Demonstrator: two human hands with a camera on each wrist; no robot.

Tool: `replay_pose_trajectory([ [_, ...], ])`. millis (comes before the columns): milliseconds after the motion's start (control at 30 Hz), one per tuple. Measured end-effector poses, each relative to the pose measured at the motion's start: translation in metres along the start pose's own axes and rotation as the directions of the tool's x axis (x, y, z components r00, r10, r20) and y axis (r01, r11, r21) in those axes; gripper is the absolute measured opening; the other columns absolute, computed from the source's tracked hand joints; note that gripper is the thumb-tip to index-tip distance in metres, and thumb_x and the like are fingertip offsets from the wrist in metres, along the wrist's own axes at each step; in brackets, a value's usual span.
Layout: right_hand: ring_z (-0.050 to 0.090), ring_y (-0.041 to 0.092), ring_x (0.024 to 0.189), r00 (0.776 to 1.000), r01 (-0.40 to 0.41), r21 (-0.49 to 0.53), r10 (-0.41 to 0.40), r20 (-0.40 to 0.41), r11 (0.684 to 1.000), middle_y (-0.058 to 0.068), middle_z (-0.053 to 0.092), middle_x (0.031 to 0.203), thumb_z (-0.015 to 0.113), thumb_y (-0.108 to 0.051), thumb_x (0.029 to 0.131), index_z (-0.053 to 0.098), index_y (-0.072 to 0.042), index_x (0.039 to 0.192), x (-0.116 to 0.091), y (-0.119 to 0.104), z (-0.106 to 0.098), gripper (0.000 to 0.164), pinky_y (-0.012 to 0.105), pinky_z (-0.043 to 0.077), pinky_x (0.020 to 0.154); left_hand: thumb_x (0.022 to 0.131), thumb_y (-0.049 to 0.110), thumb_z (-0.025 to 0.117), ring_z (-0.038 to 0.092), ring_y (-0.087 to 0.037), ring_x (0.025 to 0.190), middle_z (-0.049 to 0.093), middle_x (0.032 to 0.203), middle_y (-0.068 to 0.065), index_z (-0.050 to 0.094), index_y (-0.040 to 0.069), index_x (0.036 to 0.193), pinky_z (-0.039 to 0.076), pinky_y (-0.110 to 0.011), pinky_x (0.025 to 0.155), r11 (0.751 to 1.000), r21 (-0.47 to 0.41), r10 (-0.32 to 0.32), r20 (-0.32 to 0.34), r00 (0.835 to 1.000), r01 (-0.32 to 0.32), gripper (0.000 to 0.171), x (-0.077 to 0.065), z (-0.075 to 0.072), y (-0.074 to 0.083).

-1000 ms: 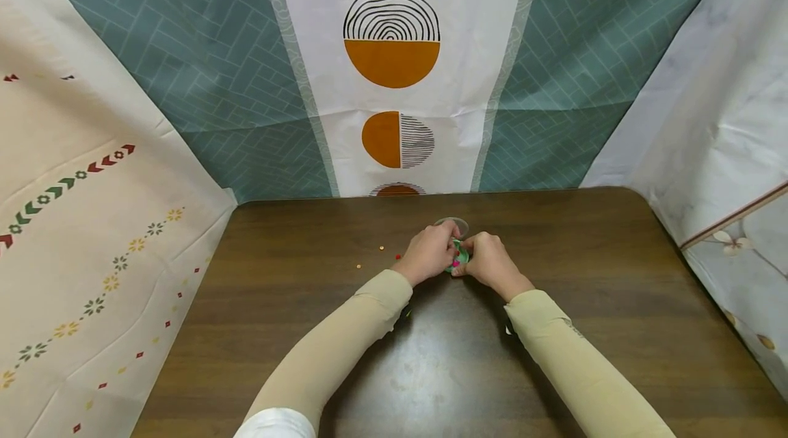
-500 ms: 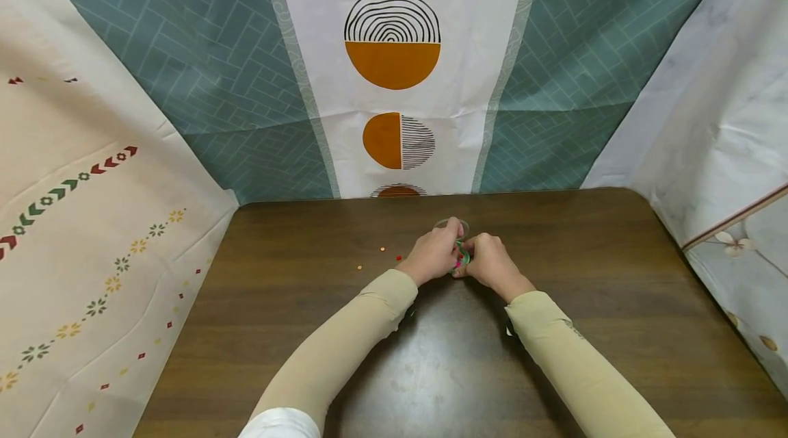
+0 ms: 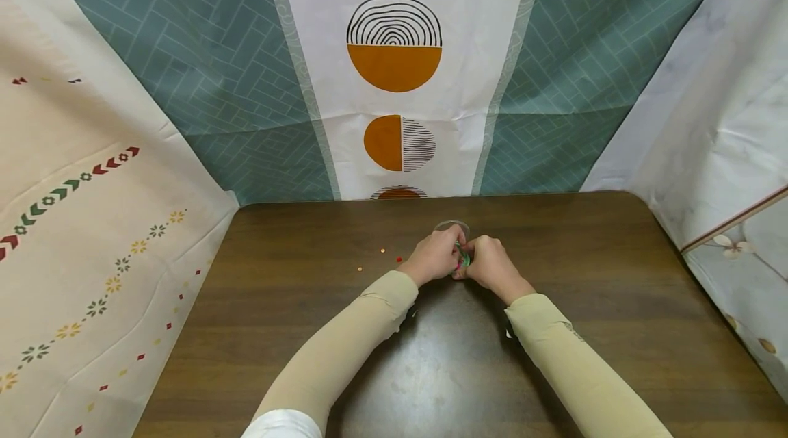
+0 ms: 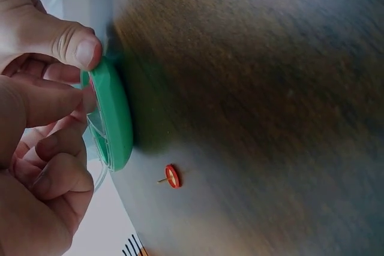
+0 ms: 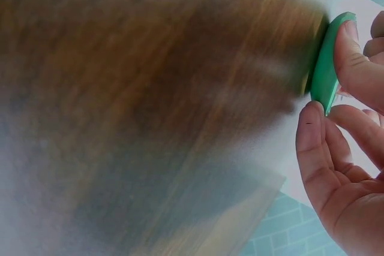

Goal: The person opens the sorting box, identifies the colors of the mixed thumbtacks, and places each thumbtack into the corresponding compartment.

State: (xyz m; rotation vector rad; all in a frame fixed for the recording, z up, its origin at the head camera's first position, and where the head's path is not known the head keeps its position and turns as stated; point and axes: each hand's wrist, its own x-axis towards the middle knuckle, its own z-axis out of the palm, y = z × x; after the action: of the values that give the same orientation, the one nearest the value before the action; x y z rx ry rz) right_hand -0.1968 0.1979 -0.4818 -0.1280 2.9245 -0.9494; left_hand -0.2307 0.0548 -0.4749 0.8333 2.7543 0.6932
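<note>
A green round case [image 4: 117, 118] with thumbtacks in it, pink ones among them, lies between both hands. My right hand [image 3: 492, 267] holds it, its thumb at the near rim in the left wrist view. My left hand [image 3: 434, 256] has its thumb and fingertips inside the case, the other fingers curled; whether they pinch a tack is hidden. The left thumb [image 5: 360, 64] overlaps the case in the right wrist view. On the wooden table [image 3: 277, 328] a red thumbtack [image 4: 173, 176] lies point up, left of the case.
Behind the hands lies a clear round lid [image 3: 452, 224], partly covered by the left hand. Farther left are two small gold-coloured tacks [image 3: 360, 269]. Patterned cloth [image 3: 265, 116] hangs at the table's back edge and at both sides.
My left hand has moved slightly right over the green case and now covers more of it. The right hand keeps its hold in place. The tacks on the table have not moved.
</note>
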Motion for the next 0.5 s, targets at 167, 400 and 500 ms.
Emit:
replay_pose_trajectory([
  [167,0.05,0.015,0.065,1.0,-0.004,-0.006,0.004,0.016,1.0,-0.003,0.066,0.068,0.089,-0.026,0.057,0.072,-0.014,0.076,0.0,-0.001,0.0,0.028,0.029,0.042,0.06,0.083,0.008,0.056,0.048,-0.008,0.056,0.055,0.07,0.008,0.056,0.019,0.104,0.038,-0.022,0.049,1.0,-0.014,0.007,-0.052,0.999,-0.008,0.024,-0.004,-0.004,0.001],
  [400,0.061,0.016,0.074,0.999,-0.027,0.003,0.027,0.031,1.0,0.003,0.072,0.081,0.089,-0.026,0.059,0.073,-0.006,0.092,-0.001,-0.002,0.001,0.042,0.034,0.05,0.069,0.087,0.012,0.055,0.052,-0.006,0.06,0.06,0.078,0.01,0.066,0.017,0.098,0.043,-0.022,0.055,0.997,-0.068,0.026,-0.148,0.989,-0.037,0.016,-0.021,-0.03,-0.007],
  [500,0.064,0.02,0.084,0.999,-0.026,-0.013,0.026,0.028,1.0,0.008,0.072,0.091,0.089,-0.027,0.059,0.071,-0.002,0.101,-0.001,-0.002,-0.001,0.052,0.037,0.052,0.076,0.088,0.015,0.056,0.056,-0.005,0.066,0.064,0.082,0.01,0.069,0.016,0.096,0.047,-0.023,0.061,0.996,-0.079,0.017,-0.186,0.982,-0.032,0.015,-0.028,-0.048,-0.018],
])
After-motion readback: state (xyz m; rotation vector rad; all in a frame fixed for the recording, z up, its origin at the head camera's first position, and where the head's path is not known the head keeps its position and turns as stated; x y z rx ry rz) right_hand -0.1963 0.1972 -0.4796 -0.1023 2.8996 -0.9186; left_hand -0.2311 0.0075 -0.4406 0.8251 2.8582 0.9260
